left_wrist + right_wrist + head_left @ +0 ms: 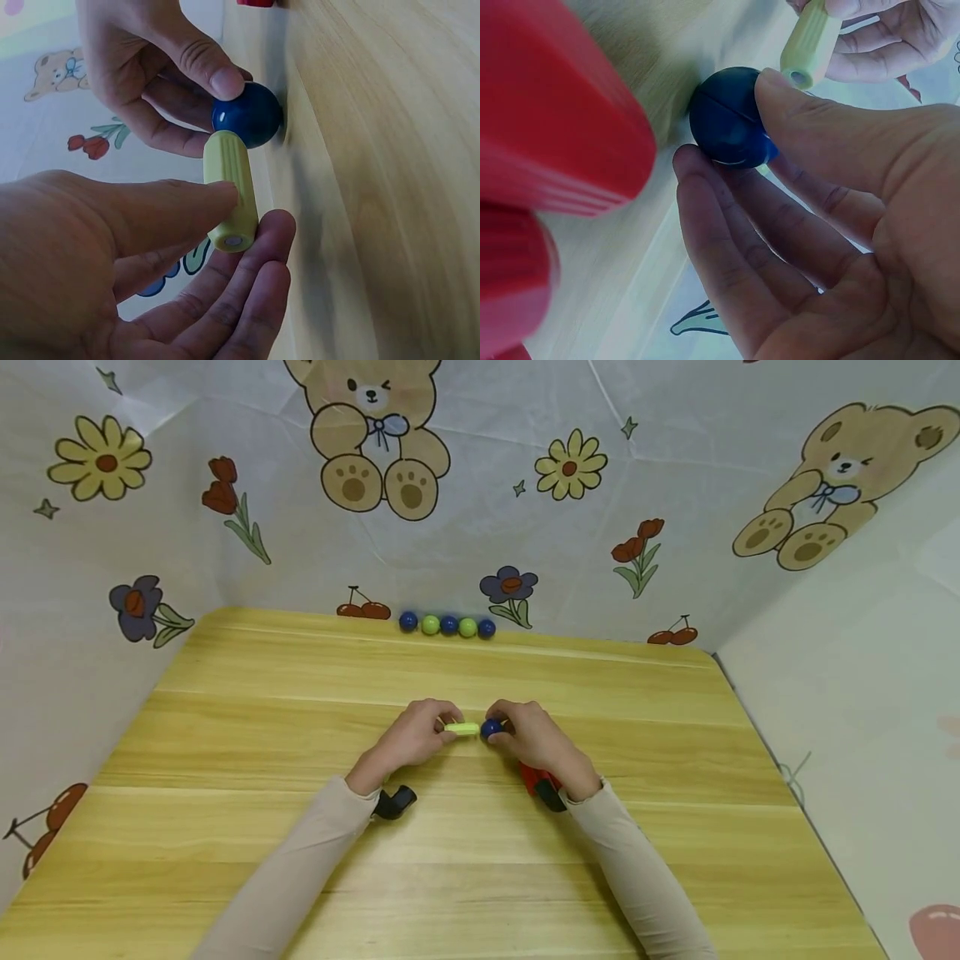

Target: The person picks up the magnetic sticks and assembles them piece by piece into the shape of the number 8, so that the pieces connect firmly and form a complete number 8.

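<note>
My left hand (417, 732) pinches a short pale yellow-green ribbed rod (232, 191) between thumb and fingers. A small round metallic-looking spot shows at the rod's near end in the left wrist view. Opposite it, my right hand (531, 735) holds a glossy dark blue ball (731, 116) between thumb and fingertips. Rod and ball face each other low over the wooden table (465, 877), the rod's far end right at the ball in the left wrist view. A thin seam line crosses the ball in the right wrist view.
Several dark blue and light green balls (448, 625) stand in a row at the table's back edge. Red ribbed pieces (555, 112) lie close by my right wrist. Black pieces (395, 802) show beside both wrists. A patterned sheet (465, 543) hangs behind the table.
</note>
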`<state>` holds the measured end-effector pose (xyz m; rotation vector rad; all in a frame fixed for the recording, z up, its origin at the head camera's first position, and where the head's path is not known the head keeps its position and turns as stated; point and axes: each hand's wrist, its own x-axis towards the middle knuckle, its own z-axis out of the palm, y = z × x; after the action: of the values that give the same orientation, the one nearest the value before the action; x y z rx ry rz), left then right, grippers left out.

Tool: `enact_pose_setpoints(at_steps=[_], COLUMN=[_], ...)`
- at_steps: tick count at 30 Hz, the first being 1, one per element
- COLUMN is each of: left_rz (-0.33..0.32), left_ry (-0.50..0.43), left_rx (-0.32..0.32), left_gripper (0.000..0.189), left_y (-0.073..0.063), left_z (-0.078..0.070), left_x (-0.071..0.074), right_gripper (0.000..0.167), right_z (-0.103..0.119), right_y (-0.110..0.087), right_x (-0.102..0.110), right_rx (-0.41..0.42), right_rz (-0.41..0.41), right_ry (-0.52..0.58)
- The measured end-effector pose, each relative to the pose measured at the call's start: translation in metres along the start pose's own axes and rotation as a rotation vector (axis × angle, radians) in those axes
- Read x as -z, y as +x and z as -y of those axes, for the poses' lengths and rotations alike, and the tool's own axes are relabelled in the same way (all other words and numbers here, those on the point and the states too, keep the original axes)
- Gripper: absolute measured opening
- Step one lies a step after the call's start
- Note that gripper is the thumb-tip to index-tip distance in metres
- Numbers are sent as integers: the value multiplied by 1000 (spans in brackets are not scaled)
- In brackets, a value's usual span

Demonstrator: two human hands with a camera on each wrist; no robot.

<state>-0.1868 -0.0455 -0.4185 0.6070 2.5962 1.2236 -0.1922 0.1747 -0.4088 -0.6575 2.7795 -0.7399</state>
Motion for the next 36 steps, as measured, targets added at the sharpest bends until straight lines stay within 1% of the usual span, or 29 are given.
enact_pose_setpoints(at_steps=[11, 15, 18, 24, 27, 30, 33, 36], left_rz=[-8, -18, -33, -45, -52, -70, -105, -155], left_ry=[40, 63, 74, 66, 31, -20, -58, -95], left_rx=[-21, -8, 3, 28, 42, 45, 47, 72], left_gripper=[19, 20, 20, 25, 27, 28, 27, 27], left_y=[4, 5, 5, 5, 4, 5, 11, 20], left_z=[2, 2, 2, 3, 4, 8, 18, 33], left_x=[-6, -7, -7, -5, 2, 13, 27, 43], right_gripper=[26, 26, 29, 28, 26, 25, 25, 26], right_z=[1, 0, 0, -1, -2, -2, -2, -2], right_y=[0, 0, 0, 1, 0, 0, 0, -1], right_x=[-1, -1, -2, -3, -3, -4, -4, -4], right_rx=[-2, -5, 16, 29, 26, 27, 24, 23], right_rz=[12, 18, 21, 18, 12, 10, 10, 11], right_ry=[-8, 9, 12, 6, 5, 7, 9, 7])
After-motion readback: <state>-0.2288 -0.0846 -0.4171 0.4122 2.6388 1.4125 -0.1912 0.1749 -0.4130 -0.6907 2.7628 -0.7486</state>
